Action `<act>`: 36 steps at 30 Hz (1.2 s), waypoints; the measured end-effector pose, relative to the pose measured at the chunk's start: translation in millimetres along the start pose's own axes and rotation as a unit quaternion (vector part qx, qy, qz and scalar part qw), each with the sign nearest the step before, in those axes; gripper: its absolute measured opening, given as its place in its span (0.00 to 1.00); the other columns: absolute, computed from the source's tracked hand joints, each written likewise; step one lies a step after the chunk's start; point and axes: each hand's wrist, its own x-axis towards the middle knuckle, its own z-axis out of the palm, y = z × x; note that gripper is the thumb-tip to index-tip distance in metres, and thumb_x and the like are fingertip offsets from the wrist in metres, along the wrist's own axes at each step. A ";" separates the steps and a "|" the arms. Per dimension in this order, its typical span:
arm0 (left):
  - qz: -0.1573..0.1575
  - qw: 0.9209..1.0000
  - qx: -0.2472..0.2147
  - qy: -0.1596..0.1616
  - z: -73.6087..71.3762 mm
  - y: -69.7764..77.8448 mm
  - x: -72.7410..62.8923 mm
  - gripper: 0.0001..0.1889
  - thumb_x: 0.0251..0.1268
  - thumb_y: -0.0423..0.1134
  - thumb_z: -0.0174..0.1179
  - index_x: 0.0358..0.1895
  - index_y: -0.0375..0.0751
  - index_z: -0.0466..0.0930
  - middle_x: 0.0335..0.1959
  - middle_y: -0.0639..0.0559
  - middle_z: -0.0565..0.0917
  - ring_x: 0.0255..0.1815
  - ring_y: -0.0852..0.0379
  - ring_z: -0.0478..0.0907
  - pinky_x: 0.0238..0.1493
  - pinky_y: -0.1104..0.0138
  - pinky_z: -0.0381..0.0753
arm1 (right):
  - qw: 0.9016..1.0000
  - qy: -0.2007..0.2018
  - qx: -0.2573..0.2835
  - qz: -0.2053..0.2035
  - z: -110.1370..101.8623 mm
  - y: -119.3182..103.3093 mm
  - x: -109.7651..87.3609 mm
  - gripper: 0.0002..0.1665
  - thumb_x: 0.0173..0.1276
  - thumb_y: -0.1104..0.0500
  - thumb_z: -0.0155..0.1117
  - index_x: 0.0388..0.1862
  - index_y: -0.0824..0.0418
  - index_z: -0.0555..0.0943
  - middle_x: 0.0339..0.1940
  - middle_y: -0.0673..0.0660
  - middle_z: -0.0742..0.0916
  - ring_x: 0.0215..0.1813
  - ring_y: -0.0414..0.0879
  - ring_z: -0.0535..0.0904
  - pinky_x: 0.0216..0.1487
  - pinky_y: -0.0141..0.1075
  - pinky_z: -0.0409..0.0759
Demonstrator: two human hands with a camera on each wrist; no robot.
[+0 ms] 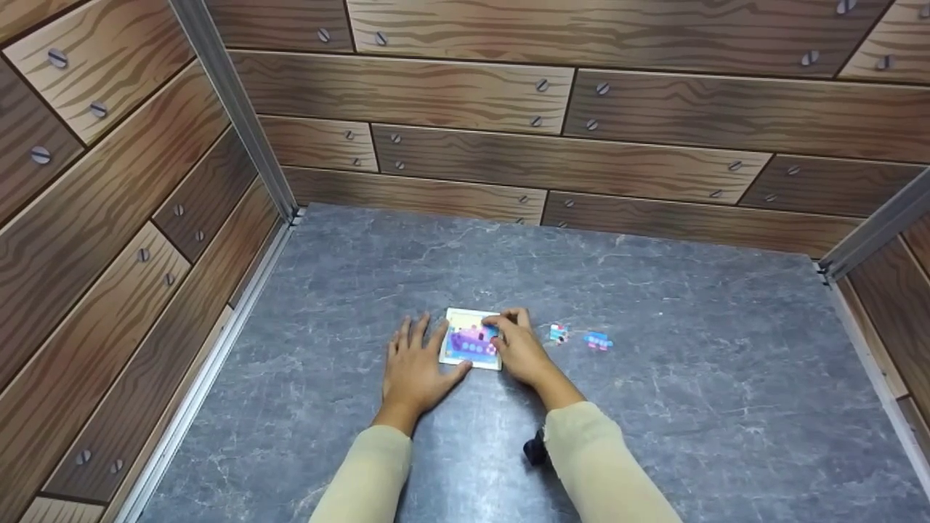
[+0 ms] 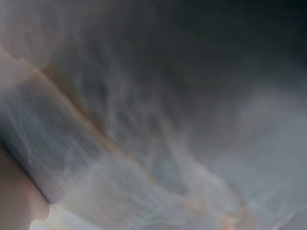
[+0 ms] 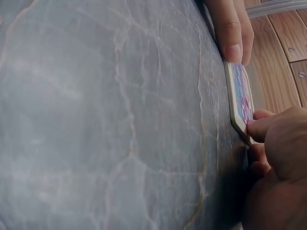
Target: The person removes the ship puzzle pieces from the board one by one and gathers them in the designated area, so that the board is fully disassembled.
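Observation:
A small square picture puzzle [image 1: 472,340] with a white border and a purple-and-pink ship lies flat on the table. The person's left hand [image 1: 418,367] rests at its left side, fingers spread, with the thumb by the bottom edge. Bent over the puzzle's right side is the right hand [image 1: 519,349]; its thumb and a finger grip there, covering part of the picture. Whether a separate piece lies under those fingertips is hidden. From the side, the right wrist view shows the puzzle's edge [image 3: 233,103] between both hands. The left wrist view is blurred.
Right of the puzzle lie two small coloured pieces, a white-and-teal one [image 1: 558,333] and a blue-and-pink one [image 1: 598,340]. Wood-patterned walls [image 1: 465,94] with metal corner strips border the grey marbled table [image 1: 712,407]. A black object [image 1: 535,447] shows by the right sleeve.

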 end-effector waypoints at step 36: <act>-0.001 1.000 0.008 -0.005 3.4 -1.6 1.9 0.50 0.66 0.85 0.49 0.87 0.67 0.60 0.91 0.49 0.57 0.93 0.37 0.48 0.88 0.36 0.54 | 0.992 0.037 0.092 0.073 5.6 -2.0 5.3 0.32 0.73 0.74 0.64 0.74 0.58 0.81 0.70 0.62 0.76 0.61 0.55 0.79 0.64 0.44 0.79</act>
